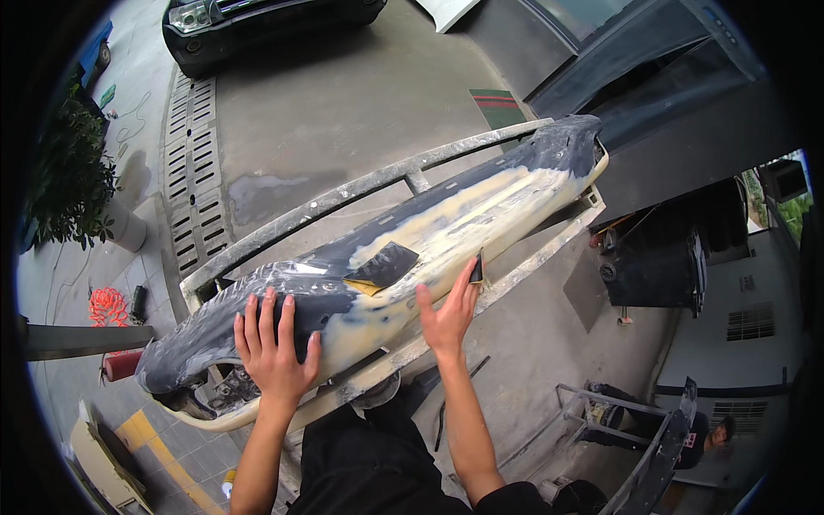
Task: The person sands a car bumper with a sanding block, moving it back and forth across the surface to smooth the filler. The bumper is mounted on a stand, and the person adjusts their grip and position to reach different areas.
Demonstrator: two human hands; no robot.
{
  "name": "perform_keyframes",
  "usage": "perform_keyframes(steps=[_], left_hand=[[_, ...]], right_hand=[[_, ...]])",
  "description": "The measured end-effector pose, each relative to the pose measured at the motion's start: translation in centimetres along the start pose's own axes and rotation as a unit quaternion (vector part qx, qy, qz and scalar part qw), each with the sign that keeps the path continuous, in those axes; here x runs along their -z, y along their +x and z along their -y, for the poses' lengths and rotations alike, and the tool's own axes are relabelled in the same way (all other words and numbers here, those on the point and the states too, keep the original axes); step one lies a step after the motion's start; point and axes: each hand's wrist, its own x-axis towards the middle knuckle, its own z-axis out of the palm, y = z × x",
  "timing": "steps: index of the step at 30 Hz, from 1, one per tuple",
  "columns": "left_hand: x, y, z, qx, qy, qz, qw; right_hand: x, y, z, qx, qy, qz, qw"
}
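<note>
A car bumper cover [450, 212], dark grey with cream filler and whitish sanded patches, lies slantwise across a metal stand [335, 203]. My left hand [277, 347] rests flat on its dark left part, fingers spread and holding nothing. By the bumper's near edge, my right hand [450, 315] has its fingers extended and its thumb apart. A small folded piece of sandpaper [476, 269] is at those fingertips, seemingly held between them; its grip is partly hidden. Another folded sandpaper sheet [386, 265], black with a yellowish backing, lies on the filler between both hands.
A dark vehicle [270, 32] stands beyond a drain grate [191, 161]. At left are a potted plant [71, 174], a coiled orange hose [108, 305] and a fire extinguisher [122, 365]. A wheeled bin [656, 270] and another person [698, 441] beside a metal frame [618, 412] are at right.
</note>
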Motion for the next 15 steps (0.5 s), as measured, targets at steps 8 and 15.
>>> perform_keyframes(steps=[8, 15], left_hand=[[0.2, -0.4, 0.2, -0.004, -0.005, 0.013, 1.0], [0.0, -0.2, 0.5, -0.007, -0.005, 0.002, 1.0]], right_hand=[[0.5, 1.3, -0.8, -0.006, -0.014, 0.031, 0.999], [1.3, 1.8, -0.4, 0.053, -0.042, 0.058, 0.996]])
